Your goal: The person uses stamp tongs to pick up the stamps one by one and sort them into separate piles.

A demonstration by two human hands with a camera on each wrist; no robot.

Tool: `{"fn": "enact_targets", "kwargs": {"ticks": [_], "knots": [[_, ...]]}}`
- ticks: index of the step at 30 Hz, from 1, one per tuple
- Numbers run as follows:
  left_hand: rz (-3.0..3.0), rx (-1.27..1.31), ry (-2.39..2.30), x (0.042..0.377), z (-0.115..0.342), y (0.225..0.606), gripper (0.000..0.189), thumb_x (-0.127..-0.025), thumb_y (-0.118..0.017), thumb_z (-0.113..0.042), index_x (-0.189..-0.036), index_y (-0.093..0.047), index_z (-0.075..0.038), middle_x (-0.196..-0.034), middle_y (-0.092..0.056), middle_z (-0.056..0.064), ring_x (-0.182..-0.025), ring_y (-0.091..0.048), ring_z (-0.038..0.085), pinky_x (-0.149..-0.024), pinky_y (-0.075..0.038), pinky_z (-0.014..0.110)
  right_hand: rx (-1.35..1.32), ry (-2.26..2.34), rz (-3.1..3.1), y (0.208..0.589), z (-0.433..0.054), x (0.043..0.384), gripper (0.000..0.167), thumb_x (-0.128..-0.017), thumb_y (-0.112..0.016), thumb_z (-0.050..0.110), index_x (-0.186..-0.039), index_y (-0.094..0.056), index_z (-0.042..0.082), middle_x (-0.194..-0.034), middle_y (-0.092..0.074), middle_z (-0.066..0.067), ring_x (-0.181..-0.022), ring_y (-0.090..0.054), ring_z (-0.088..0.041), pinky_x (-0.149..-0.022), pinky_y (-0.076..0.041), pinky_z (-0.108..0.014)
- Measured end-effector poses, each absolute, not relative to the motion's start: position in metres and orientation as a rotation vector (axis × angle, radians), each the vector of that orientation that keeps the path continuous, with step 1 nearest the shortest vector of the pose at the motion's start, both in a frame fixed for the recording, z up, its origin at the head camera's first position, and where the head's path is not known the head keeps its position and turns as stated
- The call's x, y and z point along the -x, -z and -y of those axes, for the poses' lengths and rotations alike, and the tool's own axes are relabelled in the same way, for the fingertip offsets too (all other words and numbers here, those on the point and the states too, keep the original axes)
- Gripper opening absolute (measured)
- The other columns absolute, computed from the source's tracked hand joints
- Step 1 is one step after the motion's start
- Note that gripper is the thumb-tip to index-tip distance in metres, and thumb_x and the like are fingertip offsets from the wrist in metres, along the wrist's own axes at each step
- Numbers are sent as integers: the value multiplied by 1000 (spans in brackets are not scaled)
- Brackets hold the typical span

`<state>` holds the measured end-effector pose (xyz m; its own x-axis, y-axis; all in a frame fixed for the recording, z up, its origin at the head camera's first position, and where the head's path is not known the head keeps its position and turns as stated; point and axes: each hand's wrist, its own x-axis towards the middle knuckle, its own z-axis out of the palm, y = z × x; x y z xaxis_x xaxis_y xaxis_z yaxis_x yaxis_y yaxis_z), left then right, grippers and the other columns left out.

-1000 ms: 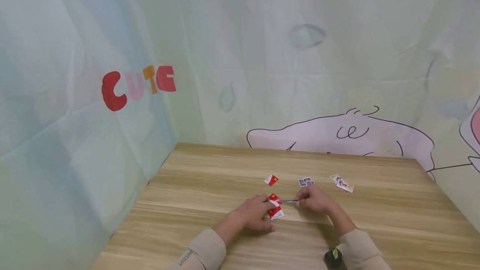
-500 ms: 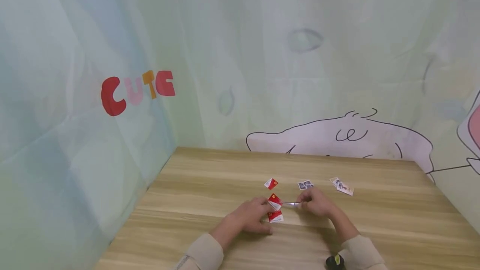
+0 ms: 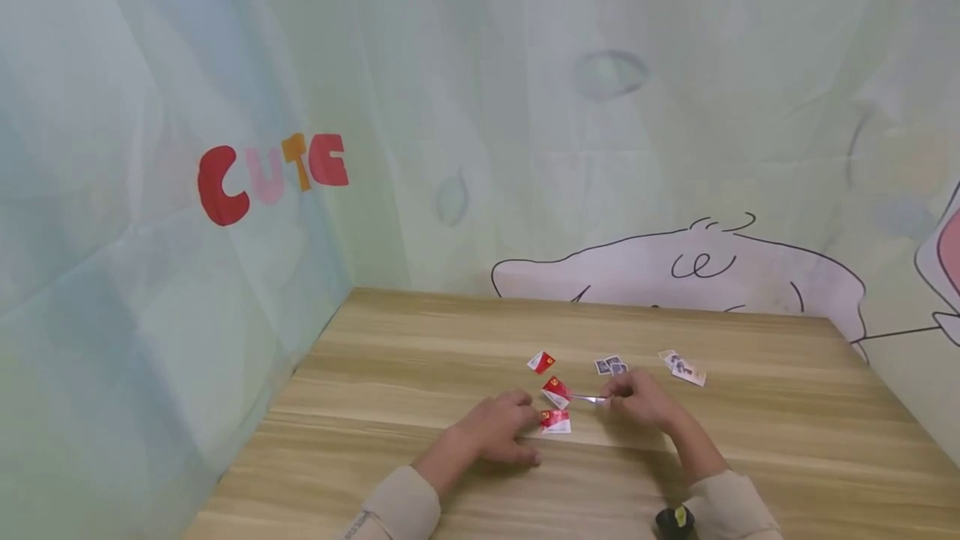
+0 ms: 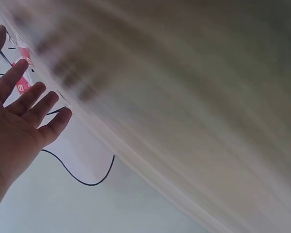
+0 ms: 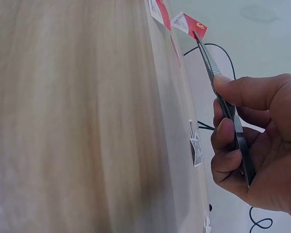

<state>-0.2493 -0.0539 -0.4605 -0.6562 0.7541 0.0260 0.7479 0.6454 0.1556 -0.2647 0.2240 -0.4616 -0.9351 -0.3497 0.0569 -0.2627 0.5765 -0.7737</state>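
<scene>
My right hand [image 3: 643, 400] grips a pair of metal tweezers [image 5: 225, 102], thumb pressed on one side and fingers curled round the other. Their tips pinch a small red-and-white stamp [image 5: 196, 27] with a yellow emblem, which stands off the table in the right wrist view. Just nearer to me lies a second red-and-white stamp [image 3: 556, 422], the fingertips of my left hand [image 3: 491, 430] right at its left edge. That hand rests with fingers spread and loosely bent, holding nothing. Beyond the held stamp lies a third red-and-white stamp [image 3: 541, 362].
Several dark stamps with white borders [image 3: 611, 366] overlap just beyond my right hand. Farther right lie pale printed stamps [image 3: 686, 369]. A small black object [image 3: 675, 522] sits by my right sleeve on the wooden table [image 3: 360, 373]. Printed cloth walls [image 3: 450, 190] stand behind and left.
The tweezers have drawn the held stamp up and away from my left fingers and from the stamp below it. My left hand has slid slightly left, off that stamp.
</scene>
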Motion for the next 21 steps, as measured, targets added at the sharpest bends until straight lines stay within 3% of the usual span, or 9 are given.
{"fn": "enact_targets", "kwargs": {"ticks": [10,21], "knots": [[-2783,-1357,-220,241,47,459,50,-80,-65,-49,-119,-62,-18,-121,-54,1,-110,-50,14,-85,-44,33,579,1327,-2692,462,-228,261,8,-77,-62,-1,-83,-66,-1,-76,-60,-5,-69,-49,-19,-62,-43,-32],[-2747,-1278,-221,233,45,458,54,-80,-65,-51,-122,-60,-20,-129,-50,1,-118,-46,18,-90,-42,40,592,1367,-2672,463,-231,260,8,-77,-62,-2,-83,-66,-3,-76,-61,-5,-68,-49,-19,-60,-42,-29]]}}
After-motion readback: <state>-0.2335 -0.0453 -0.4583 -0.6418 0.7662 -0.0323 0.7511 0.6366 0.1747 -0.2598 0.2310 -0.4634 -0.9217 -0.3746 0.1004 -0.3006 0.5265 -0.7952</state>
